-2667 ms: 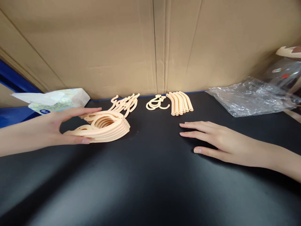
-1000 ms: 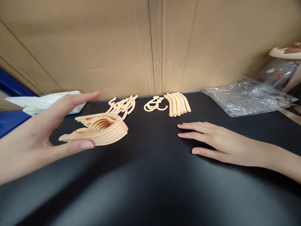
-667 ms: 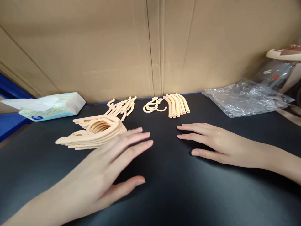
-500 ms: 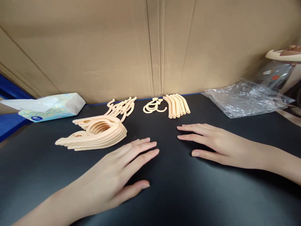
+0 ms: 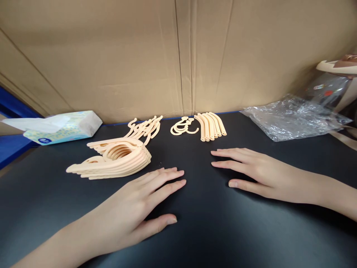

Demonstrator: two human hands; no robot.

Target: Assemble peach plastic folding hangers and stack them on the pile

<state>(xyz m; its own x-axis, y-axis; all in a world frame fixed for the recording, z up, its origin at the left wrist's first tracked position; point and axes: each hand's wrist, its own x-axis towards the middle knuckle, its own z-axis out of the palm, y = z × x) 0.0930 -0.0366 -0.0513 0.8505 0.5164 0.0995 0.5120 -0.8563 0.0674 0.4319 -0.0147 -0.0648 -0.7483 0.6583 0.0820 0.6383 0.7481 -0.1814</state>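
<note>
My left hand (image 5: 139, 204) is over the black tabletop (image 5: 195, 230), palm down, fingers stretched and holding nothing. Just beyond it lies a stack of beige plastic hanger bodies (image 5: 122, 163), the thing nearest to it. My right hand (image 5: 253, 171) is also palm down with its fingers apart and nothing in it. Past its fingertips, a row of several curved beige hanger arms (image 5: 210, 127) lies side by side. Left of that row sits a small group of beige hooks (image 5: 182, 126). Behind the stack are more slim beige curved pieces (image 5: 145, 128), overlapping one another.
A soft tissue pack (image 5: 65, 128) with a tissue sticking out lies at the back left. Crumpled clear plastic bags (image 5: 292, 117) are at the back right, near a beige and brown object (image 5: 338, 67). A cardboard wall (image 5: 134, 59) closes off the rear edge.
My left hand's fingertips have drawn back very slightly towards me. My right hand keeps its pose, and the pieces on the table lie as before.
</note>
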